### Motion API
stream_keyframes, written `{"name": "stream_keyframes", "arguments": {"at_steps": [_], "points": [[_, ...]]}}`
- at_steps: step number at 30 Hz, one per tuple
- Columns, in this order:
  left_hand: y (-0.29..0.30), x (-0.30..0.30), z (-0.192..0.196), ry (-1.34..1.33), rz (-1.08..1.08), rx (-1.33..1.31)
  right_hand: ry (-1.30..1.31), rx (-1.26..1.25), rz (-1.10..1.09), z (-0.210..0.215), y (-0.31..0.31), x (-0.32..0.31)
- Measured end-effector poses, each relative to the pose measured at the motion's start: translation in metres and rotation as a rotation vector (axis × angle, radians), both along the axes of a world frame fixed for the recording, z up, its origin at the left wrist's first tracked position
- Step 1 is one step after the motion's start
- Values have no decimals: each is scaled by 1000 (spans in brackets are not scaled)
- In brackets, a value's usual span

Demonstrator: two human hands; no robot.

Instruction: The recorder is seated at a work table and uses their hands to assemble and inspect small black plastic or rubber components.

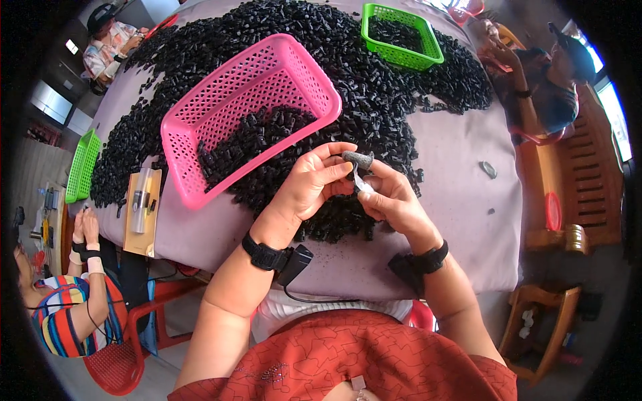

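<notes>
My left hand (pixel 309 177) and my right hand (pixel 394 197) meet above the near edge of the pile of small black pieces. Between their fingertips is a small dark grey, speckled, cap-shaped piece (pixel 360 160); its exact kind is unclear. My left thumb and fingers close on it. Just below it a crumpled white strip (pixel 362 183) is pinched under my right thumb, with the right index finger against the grey piece. To the left stands a large pink perforated basket (pixel 251 120), tilted on the pile and partly filled with black pieces.
A green basket (pixel 402 40) stands at the far right, another green basket (pixel 83 167) at the left edge. A wooden board (pixel 142 212) with a clear tube lies left. A grey-green scrap (pixel 488 170) lies on the cloth-covered table (pixel 461 220). Other people sit around it.
</notes>
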State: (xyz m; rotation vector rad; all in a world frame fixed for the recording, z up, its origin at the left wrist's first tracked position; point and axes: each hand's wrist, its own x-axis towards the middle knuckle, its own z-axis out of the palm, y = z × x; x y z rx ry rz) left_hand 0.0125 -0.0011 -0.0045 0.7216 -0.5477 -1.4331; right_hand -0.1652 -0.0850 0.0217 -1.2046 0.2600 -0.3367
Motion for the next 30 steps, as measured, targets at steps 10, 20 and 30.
{"name": "stream_keyframes", "arguments": {"at_steps": [10, 20, 30], "points": [[2, 0, 1, 79, -67, -1, 24, 21, -23, -5, -5, -1], [0, 0, -3, 126, -103, -22, 0, 23, 9, -1, 0, -1], [2, -1, -2, 128, -116, -29, 7, 18, 44, 1, -1, -2]]}}
